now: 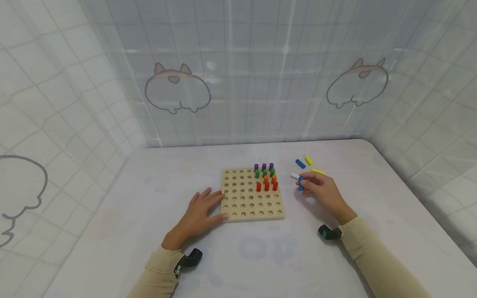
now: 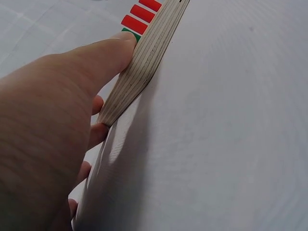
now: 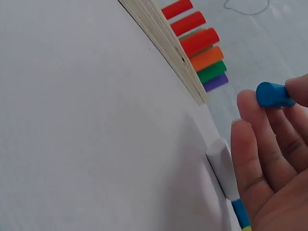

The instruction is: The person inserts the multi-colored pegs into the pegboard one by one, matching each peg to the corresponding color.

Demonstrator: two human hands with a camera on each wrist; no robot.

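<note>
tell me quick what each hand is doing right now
Left hand: open, fingers resting against the wooden pegboard edge.
Right hand: pinches a blue peg.

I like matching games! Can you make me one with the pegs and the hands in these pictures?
Things:
1. purple pegs
2. red pegs
3. white peg
4. blue peg in fingers

Places:
A. lying on the table beside the right hand
B. standing in the back row of the wooden board
C. pinched by the right hand
D. standing nearest the person among the pegs on the board

Pairs: 1-B, 2-D, 3-A, 4-C
</note>
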